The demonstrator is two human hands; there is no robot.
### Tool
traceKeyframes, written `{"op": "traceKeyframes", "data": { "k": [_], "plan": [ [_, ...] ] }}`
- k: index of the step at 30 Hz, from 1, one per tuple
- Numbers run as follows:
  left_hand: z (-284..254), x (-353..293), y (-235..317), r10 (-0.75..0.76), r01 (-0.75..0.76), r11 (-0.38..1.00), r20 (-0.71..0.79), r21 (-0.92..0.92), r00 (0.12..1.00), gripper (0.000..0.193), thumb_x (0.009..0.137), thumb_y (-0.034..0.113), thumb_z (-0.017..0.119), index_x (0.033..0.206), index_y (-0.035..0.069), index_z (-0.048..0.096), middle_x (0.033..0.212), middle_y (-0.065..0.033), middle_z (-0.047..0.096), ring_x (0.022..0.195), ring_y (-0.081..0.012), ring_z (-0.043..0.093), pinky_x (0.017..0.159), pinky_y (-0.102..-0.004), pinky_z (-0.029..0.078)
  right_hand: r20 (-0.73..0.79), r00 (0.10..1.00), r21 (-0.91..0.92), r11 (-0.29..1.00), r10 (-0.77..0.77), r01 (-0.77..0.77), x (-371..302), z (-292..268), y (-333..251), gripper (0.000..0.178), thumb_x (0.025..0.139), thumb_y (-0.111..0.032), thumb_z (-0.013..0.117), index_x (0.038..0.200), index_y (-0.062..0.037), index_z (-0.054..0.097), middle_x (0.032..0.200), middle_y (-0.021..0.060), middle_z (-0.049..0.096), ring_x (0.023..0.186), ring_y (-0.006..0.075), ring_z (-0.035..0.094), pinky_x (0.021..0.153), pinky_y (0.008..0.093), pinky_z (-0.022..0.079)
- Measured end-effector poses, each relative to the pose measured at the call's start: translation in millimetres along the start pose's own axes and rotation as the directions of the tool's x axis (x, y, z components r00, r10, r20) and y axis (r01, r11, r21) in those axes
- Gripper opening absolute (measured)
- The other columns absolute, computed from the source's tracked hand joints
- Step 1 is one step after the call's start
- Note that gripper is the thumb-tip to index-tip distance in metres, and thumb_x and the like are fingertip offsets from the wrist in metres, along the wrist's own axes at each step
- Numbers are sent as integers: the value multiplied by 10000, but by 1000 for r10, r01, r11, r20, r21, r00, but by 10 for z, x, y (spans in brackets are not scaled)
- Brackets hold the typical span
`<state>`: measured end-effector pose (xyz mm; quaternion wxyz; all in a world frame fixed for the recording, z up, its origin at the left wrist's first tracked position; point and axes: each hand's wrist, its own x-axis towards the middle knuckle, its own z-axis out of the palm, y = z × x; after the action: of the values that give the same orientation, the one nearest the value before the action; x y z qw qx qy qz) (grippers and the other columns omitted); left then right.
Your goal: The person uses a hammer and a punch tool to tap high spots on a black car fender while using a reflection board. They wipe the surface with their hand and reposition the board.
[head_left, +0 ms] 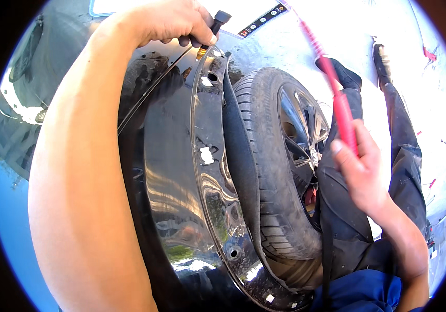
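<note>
My left hand (173, 21) reaches across the top of a glossy black car fender (168, 171). Its fingers are closed round a short punch (222, 18) with a black cap and a yellow-ringed tip, which points down at the fender by the wheel arch edge. On the right, my right hand (361, 169) is wrapped round the handle of a long red tool (345, 117). That tool's slim shaft slants up and left, blurred by motion, and its far end at the top edge cannot be made out.
Beside the fender stands a tyre (270, 161) on a dark spoked wheel (309, 140). A thin dark rod (153, 91) lies along the fender's left side. My legs (405, 161) in dark trousers stretch along the ground right of the wheel. A white panel with a dark strip (261, 21) is at the top.
</note>
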<state>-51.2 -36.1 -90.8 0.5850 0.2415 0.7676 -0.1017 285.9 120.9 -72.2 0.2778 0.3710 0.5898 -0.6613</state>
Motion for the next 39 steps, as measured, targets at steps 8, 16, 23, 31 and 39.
{"op": "traceKeyframes", "data": {
  "k": [8, 16, 23, 31, 39],
  "plan": [
    [57, 10, -42, 17, -17, 999, 3, -34, 1000, 236, 799, 271, 779, 894, 55, 775, 685, -1, 579, 645, -113, 475, 572, -297, 337, 9, 997, -105, 992, -74, 74, -50, 66, 103, 135, 1032, -184, 562, 1096, -77, 512, 736, -29, 505, 608, 54, 457, 539, 224, 371],
    [107, 73, -93, 65, -63, 996, 31, -60, 997, 240, 804, 275, 777, 865, 43, 770, 688, -7, 584, 666, -123, 490, 613, -316, 363, -142, 989, 232, 973, 36, -2, -47, 152, -15, 127, 1045, -203, 545, 1063, -84, 505, 736, -20, 506, 575, 41, 446, 500, 202, 346],
    [52, 47, -35, 23, -24, 1000, 63, 18, 998, 259, 813, 274, 768, 906, 33, 781, 727, -27, 622, 708, -148, 523, 687, -316, 401, -144, 989, 215, 977, 26, 6, 49, 53, -132, 138, 1039, -206, 560, 1075, -84, 507, 729, -29, 517, 582, 44, 456, 499, 198, 348],
    [7, 40, -32, 6, -5, 1000, 34, -15, 999, 276, 814, 290, 766, 915, 34, 781, 730, -37, 619, 713, -152, 527, 689, -320, 404, -35, 999, -1, 1000, 2, -2, 4, 13, -113, 122, 1030, -181, 569, 1076, -83, 512, 756, -24, 500, 622, 44, 464, 545, 205, 372],
    [79, 23, -63, 80, -79, 997, -36, 12, 996, 277, 807, 295, 782, 891, 31, 774, 719, -31, 618, 694, -145, 518, 665, -304, 402, 41, 980, -243, 950, -194, 198, -36, -33, 70, 125, 1032, -164, 554, 1112, -77, 516, 749, -16, 510, 642, 58, 470, 552, 227, 380]
  ]
}}
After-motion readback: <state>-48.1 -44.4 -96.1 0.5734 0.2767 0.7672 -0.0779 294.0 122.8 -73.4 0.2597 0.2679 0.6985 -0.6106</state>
